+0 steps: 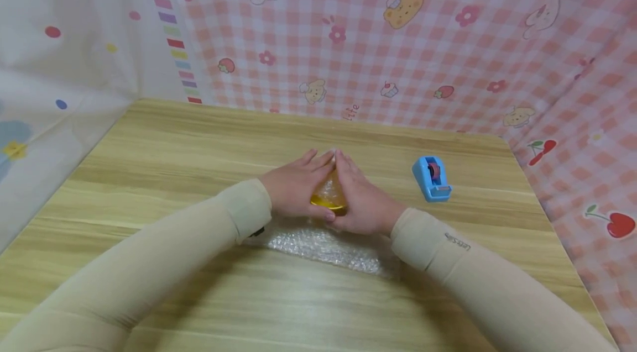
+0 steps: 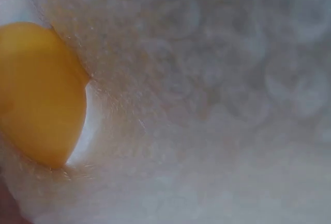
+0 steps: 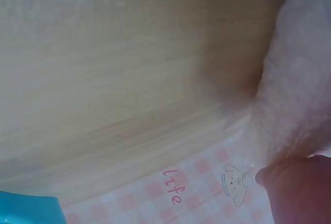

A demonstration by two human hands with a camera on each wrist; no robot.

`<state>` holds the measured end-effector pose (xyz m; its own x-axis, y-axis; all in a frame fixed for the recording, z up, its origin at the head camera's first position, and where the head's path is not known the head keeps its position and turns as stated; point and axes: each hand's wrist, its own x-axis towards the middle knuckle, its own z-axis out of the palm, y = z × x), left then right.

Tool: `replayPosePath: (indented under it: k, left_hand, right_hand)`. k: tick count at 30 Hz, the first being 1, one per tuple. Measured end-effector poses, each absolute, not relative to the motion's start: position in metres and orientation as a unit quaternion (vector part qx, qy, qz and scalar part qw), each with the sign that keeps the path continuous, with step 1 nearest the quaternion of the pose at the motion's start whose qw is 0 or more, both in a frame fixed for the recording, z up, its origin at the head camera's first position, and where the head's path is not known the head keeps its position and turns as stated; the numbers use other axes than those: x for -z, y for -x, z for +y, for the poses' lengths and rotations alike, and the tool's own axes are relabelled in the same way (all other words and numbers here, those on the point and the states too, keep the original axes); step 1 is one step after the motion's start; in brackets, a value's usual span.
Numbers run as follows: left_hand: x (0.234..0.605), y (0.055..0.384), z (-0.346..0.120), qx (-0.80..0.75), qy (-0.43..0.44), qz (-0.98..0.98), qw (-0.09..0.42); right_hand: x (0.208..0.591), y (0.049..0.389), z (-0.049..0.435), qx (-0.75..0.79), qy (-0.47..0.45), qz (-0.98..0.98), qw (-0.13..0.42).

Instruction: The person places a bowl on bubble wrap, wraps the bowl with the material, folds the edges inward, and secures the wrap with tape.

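Near the middle of the table, a smooth amber-yellow object (image 1: 329,205) shows between the two hands, partly covered by clear bubble wrap (image 1: 318,247). My left hand (image 1: 296,189) lies along its left side, and my right hand (image 1: 367,203) presses from the right. Their fairly straight fingers meet at the far end, and the thumbs come close together at the near end. Up close in the left wrist view, the amber object (image 2: 41,94) has a rounded outline beside blurred wrap. One fingertip (image 3: 300,190) touches the wrap in the right wrist view. The object's exact kind is hidden.
A blue tape dispenser (image 1: 432,180) with a reddish roll stands to the right of the hands. Beneath everything is a wood-grain table (image 1: 174,142). Pink checked cloth (image 1: 348,53) hangs behind and on the right, with a white sheet (image 1: 74,75) on the left.
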<state>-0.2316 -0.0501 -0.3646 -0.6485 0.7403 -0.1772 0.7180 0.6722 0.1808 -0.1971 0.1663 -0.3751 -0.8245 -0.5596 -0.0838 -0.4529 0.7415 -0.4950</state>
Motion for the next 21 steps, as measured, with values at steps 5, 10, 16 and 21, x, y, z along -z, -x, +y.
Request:
replayPosePath:
  k: [5, 10, 16, 21]
  left_hand:
    - [0.364, 0.231, -0.050, -0.041, -0.394, 0.911, 0.118]
    - [0.366, 0.232, -0.049, -0.040, -0.386, 0.915, 0.114]
    - [0.367, 0.232, -0.050, -0.036, -0.382, 0.916, 0.119]
    - [0.367, 0.231, -0.050, -0.035, -0.380, 0.917, 0.120]
  right_hand:
    - [0.368, 0.188, 0.176, 0.289, 0.233, 0.913, 0.170]
    - [0.356, 0.176, 0.193, 0.319, 0.109, 0.915, 0.220]
    - [0.351, 0.164, 0.213, 0.281, 0.023, 0.932, 0.227]
    - [0.354, 0.148, 0.224, 0.257, 0.027, 0.926, 0.275]
